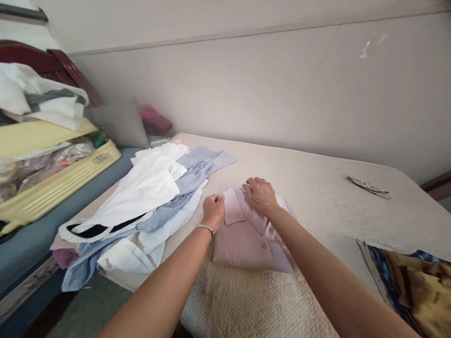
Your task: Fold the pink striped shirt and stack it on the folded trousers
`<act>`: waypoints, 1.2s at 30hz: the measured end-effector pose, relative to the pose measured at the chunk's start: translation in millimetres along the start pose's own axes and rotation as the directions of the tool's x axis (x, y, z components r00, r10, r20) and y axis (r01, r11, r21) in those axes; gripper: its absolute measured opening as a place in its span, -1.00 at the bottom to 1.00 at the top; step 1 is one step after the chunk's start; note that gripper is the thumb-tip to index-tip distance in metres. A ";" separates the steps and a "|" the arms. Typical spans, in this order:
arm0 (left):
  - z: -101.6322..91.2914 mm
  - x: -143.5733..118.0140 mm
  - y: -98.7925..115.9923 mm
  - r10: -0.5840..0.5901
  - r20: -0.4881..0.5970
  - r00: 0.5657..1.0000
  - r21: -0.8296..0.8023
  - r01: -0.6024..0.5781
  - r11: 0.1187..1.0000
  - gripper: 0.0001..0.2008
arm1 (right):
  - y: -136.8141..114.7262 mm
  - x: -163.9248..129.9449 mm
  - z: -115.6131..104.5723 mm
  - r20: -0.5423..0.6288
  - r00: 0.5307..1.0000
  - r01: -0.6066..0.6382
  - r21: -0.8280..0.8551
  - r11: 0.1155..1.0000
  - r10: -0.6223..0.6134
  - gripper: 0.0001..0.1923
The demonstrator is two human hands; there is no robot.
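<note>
A folded pale pink striped shirt (246, 244) lies on the beige bedspread (317, 188) in front of me, collar away from me. My left hand (212, 210) pinches the left tip of the collar, a thin bracelet on its wrist. My right hand (260, 193) rests with curled fingers on the far side of the collar. To the left lies a loose heap of white and blue striped shirts (151, 202), touching the pink one's left side.
A pair of glasses (369, 187) lies far right on the bed. A blue and gold patterned cloth (412, 277) sits at the near right corner. An open yellow suitcase (52, 183) with clothes piled on it stands at the left. A grey wall runs behind the bed.
</note>
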State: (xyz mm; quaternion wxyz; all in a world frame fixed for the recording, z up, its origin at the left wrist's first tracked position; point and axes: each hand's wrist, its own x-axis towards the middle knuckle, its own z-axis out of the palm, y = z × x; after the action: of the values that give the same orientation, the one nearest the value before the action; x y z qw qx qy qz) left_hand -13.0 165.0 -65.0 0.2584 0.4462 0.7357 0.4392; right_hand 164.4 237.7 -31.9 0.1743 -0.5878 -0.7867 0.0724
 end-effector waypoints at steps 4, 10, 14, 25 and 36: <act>-12.8 5.6 6.2 -0.044 -0.058 0.997 0.060 0.047 0.997 -0.56 | -30.7 -4.8 12.6 0.068 0.996 -0.072 0.127 0.989 0.063 -0.67; -26.8 4.5 17.7 -0.032 -0.037 0.999 0.184 0.039 0.982 -0.63 | -44.1 -6.2 33.5 0.140 0.984 -0.153 0.329 0.932 0.112 -0.84; -22.0 1.6 21.7 -0.070 0.002 0.998 0.110 0.070 0.992 -0.70 | -41.5 -10.7 31.4 0.109 0.984 -0.173 0.428 0.887 0.140 -0.89; -3.6 9.6 -1.3 -0.206 0.119 0.971 -0.286 0.232 0.930 -0.84 | -30.1 -46.7 13.4 0.066 0.988 -0.157 0.414 0.897 0.143 -0.83; -12.1 4.1 0.1 -0.030 0.198 0.980 -0.328 0.096 0.940 -0.75 | 92.0 -104.8 -46.3 -0.047 0.790 -0.607 0.083 0.790 0.612 -0.69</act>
State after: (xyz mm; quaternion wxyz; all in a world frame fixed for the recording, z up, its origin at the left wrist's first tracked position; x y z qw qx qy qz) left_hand -24.3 163.6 -59.0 0.4136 0.4117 0.6361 0.5049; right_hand 289.9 161.4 -38.1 0.1883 -0.8062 -0.5459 0.1289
